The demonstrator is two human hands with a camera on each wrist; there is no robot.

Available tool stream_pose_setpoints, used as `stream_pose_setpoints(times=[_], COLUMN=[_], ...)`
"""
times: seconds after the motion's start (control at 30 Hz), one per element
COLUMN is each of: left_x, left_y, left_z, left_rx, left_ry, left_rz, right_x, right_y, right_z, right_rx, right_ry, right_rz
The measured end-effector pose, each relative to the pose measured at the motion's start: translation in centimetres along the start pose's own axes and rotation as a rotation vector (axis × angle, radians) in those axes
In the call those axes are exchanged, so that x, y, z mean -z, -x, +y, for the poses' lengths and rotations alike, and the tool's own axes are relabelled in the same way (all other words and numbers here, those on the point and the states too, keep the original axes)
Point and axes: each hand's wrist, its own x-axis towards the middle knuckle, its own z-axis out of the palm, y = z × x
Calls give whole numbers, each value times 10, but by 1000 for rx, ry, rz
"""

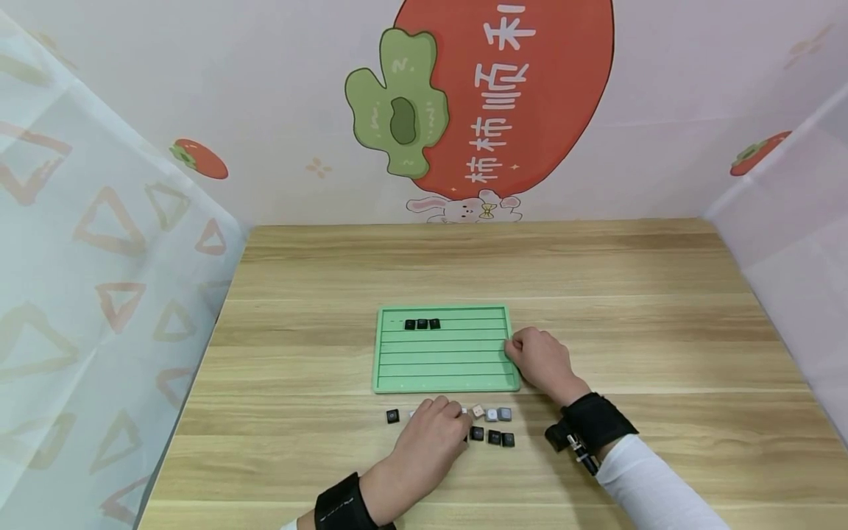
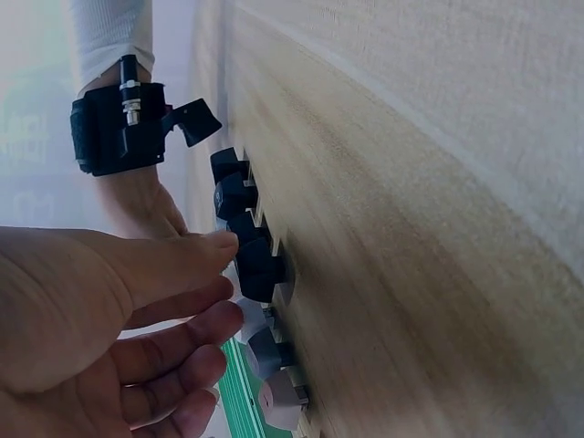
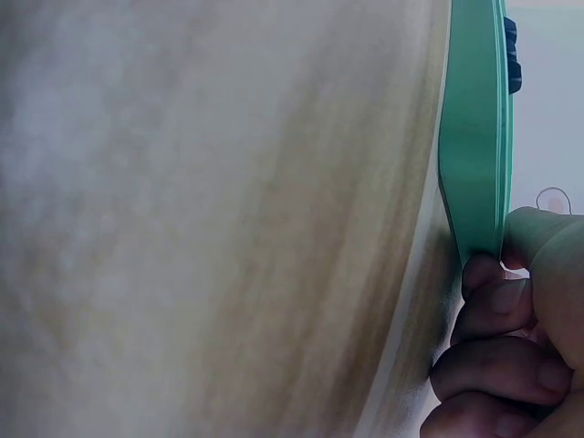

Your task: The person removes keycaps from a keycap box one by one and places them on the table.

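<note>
The green ruled board (image 1: 444, 358) lies on the table with three black keycaps (image 1: 422, 324) in its top row. My right hand (image 1: 542, 362) grips the board's right edge; in the right wrist view the thumb lies over the rim and the fingers (image 3: 493, 308) curl beneath. Below the board, my left hand (image 1: 432, 440) reaches over two rows of loose keycaps and hides some. In the left wrist view its thumb and index fingertips are right at a black keycap (image 2: 259, 270); I cannot tell whether they pinch it.
More black keycaps (image 1: 508, 440) sit right of my left hand, with grey and beige keycaps (image 1: 492, 415) above them. One black keycap (image 1: 393, 416) stands apart at the left. A printed backdrop (image 1: 291, 110) borders the wooden table (image 1: 265, 353) at the back.
</note>
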Motion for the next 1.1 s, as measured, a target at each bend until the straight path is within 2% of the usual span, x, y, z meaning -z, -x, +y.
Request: stream_pose_setpoints(times=[0.4, 0.63, 0.83, 1.1], left_x=[5, 8, 9, 10], left_y=[-2, -6, -9, -13], left_z=[-4, -9, -12, -20], left_rx=[10, 32, 12, 25], left_ry=[60, 8, -34, -34], left_rz=[62, 107, 152, 140], right_x=[-1, -1, -1, -2], right_y=[0, 0, -1, -1], right_z=[1, 2, 2, 3], right_rx=[-3, -2, -8, -14], right_ry=[2, 10, 9, 13], right_rz=[-4, -5, -9, -19])
